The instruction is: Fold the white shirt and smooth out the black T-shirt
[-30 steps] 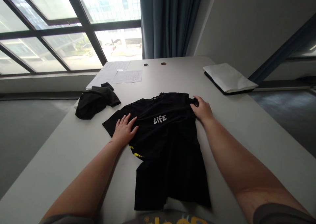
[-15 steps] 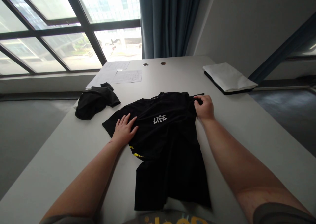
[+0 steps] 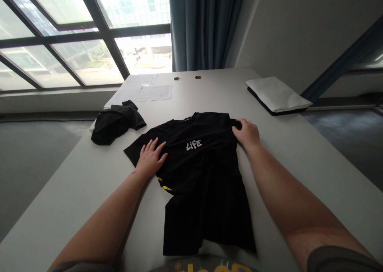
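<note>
A black T-shirt (image 3: 203, 176) with white "LiFE" lettering lies partly folded on the white table (image 3: 299, 152). Yellow print peeks out at its left edge. My left hand (image 3: 151, 158) rests flat on the shirt's left sleeve, fingers spread. At the right shoulder edge of the shirt, the fingers of my right hand (image 3: 247, 134) curl onto the fabric and grip it.
A crumpled black garment (image 3: 115, 122) lies at the table's left edge. Paper sheets (image 3: 146, 90) sit near the window. A folded white cloth on a dark one (image 3: 277, 94) lies at the far right. Two round holes (image 3: 187, 78) mark the table's back.
My right hand pulled a strip of the shirt's edge out to the right, then came back in against the shoulder. The left hand has stayed put.
</note>
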A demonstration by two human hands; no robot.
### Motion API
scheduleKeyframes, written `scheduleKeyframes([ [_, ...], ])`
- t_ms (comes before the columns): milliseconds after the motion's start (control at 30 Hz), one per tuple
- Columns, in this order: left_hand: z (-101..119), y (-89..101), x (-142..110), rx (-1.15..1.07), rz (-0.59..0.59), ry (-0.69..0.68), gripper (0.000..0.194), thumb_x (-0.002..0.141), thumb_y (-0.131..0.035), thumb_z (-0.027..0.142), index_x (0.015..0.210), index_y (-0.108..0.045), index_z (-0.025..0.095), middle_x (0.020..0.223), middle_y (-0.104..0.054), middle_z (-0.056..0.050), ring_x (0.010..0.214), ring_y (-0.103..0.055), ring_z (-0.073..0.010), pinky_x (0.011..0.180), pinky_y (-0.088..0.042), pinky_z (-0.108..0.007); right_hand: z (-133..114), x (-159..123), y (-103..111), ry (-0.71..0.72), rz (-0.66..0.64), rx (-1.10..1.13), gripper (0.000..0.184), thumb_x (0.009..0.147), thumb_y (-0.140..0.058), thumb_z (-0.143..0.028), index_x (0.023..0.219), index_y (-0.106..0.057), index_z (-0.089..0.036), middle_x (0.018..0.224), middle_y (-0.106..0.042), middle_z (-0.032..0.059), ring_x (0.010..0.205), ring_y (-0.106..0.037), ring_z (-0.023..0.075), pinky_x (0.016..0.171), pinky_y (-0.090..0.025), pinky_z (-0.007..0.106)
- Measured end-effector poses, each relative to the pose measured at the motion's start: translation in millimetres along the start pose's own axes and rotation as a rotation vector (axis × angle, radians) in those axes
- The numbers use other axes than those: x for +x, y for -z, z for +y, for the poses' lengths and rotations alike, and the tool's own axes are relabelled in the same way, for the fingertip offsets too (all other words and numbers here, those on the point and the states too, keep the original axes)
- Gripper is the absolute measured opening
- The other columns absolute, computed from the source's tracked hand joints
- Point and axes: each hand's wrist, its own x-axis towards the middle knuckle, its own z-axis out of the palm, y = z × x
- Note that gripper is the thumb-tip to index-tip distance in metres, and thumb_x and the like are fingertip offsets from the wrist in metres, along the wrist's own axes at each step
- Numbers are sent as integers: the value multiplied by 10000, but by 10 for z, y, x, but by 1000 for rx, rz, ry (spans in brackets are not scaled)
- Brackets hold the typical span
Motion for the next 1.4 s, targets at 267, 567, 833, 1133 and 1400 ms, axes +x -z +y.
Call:
scheduleKeyframes([
  [267, -1, -4, -5, -4, 14, 6, 572, 1034, -474, 508, 1580, -477, 336, 1710, -345, -57, 1590, -275, -314, 1286, -230, -558, -229, -93, 35, 159, -146, -11, 454, 786, -588, -214, 1211, -744, -237, 1036, -724, 127, 980, -631, 326, 927, -522, 473],
  [567, 18, 24, -10, 3, 3, -3, 564, 1041, -476, 493, 1581, -478, 328, 1714, -336, -71, 1587, -285, -314, 1285, -236, -560, -146, -26, 294, 80, 148, 116, 389, 743, -551, -152, 1072, -745, -222, 1068, -693, 101, 1013, -647, 283, 946, -536, 419],
  [833, 27, -14, -4, 9, 38, 111, 561, 1028, -501, 510, 1561, -507, 333, 1730, -296, -65, 1582, -295, -327, 1290, -235, -562, 153, -11, 418, -43, -12, -153, 304, 763, -584, -177, 988, -784, -223, 1013, -652, 113, 950, -611, 293, 904, -521, 450],
  [1133, 44, 9, 22, 25, 14, 222, 574, 1043, -448, 532, 1573, -489, 316, 1709, -342, -89, 1583, -292, -325, 1284, -227, -577, -275, -160, 158, 513, -262, -22, 500, 951, -518, -345, 1419, -666, -249, 1368, -614, 135, 1289, -560, 342, 1157, -446, 519],
  [1400, 65, 25, 32, 46, -22, 236, 600, 1043, -419, 542, 1602, -443, 327, 1723, -307, -92, 1595, -256, -327, 1268, -221, -629, -239, -187, 18, 416, -414, -135, 545, 1014, -460, -448, 1519, -570, -276, 1624, -462, 105, 1491, -419, 358, 1236, -328, 591],
])
